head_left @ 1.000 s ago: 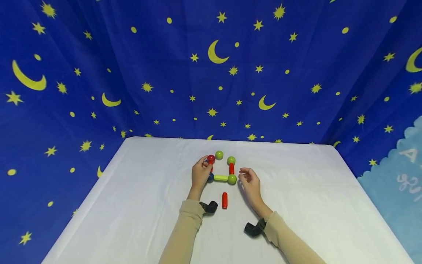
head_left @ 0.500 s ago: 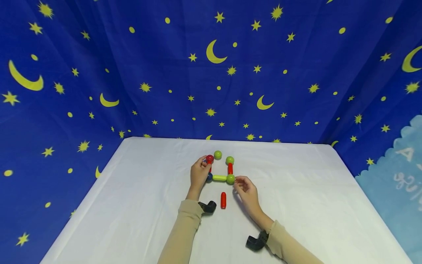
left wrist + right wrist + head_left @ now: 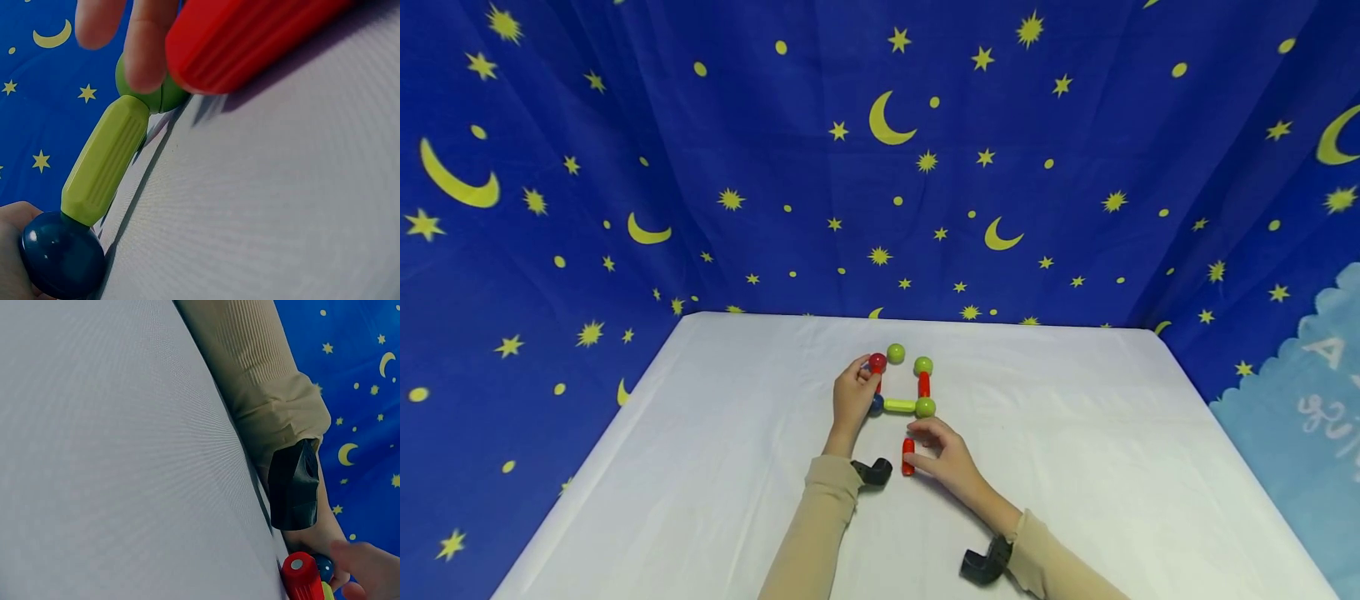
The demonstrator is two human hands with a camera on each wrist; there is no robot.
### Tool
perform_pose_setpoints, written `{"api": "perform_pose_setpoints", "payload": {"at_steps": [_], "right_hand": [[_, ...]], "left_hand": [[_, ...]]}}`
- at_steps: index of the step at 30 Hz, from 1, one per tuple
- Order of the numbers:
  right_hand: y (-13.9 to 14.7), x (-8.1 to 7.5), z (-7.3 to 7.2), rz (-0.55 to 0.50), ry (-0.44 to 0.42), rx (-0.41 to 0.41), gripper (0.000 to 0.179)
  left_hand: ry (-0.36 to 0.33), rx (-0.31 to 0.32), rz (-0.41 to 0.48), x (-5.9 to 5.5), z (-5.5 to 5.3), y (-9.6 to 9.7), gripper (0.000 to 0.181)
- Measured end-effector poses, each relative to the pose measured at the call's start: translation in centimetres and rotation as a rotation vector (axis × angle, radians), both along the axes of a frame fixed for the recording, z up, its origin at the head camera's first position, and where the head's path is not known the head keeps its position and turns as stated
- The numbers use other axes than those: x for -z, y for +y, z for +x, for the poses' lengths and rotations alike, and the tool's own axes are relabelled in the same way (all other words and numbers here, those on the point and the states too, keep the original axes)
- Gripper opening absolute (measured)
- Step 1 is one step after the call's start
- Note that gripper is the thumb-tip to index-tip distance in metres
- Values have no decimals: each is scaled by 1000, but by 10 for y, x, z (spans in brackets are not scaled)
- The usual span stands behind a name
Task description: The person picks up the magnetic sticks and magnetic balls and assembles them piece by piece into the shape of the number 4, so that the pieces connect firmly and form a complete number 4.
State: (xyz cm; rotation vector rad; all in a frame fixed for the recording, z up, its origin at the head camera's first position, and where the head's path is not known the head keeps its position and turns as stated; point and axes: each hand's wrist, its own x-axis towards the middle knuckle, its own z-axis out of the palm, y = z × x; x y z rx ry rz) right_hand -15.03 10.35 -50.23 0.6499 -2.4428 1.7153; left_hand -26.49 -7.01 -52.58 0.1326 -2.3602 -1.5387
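Observation:
My left hand (image 3: 852, 396) pinches the left side of a frame of balls and rods, at the upright red rod below a red ball (image 3: 877, 362). A dark blue ball (image 3: 62, 255) sits at that corner, beside the palm. From it a yellow-green rod (image 3: 899, 406) runs to a green ball (image 3: 925, 407), then a second red rod (image 3: 924, 384) leads to another green ball (image 3: 923, 365). My right hand (image 3: 951, 462) hovers over a loose red rod (image 3: 907, 446), thumb across its side and fingers spread past its far end. The right wrist view shows a silver disc on this rod's end.
A single green ball (image 3: 896, 353) lies behind the frame, close to the red ball. White cloth covers the table (image 3: 737, 400). A star-patterned blue curtain (image 3: 820, 183) stands behind and at the sides. Black wrist cameras (image 3: 987, 560) sit on both wrists.
My right hand has moved left and nearer, from beside the frame's right green ball to the loose red rod. The left hand keeps its hold, and the frame stays in place.

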Motion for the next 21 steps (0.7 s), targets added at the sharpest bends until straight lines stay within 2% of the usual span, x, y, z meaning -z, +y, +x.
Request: {"api": "perform_pose_setpoints", "payload": {"at_steps": [6, 12, 16, 21], "right_hand": [[3, 23, -10, 80, 33, -56, 48], [7, 31, -13, 178, 106, -168, 65], [7, 33, -13, 183, 112, -155, 65], [7, 31, -14, 183, 72, -124, 62]], "left_hand": [[13, -1, 9, 0, 0, 1, 38], [15, 0, 19, 1, 0, 2, 38], [10, -2, 22, 1, 0, 1, 38], [3, 0, 21, 2, 0, 1, 38]]}}
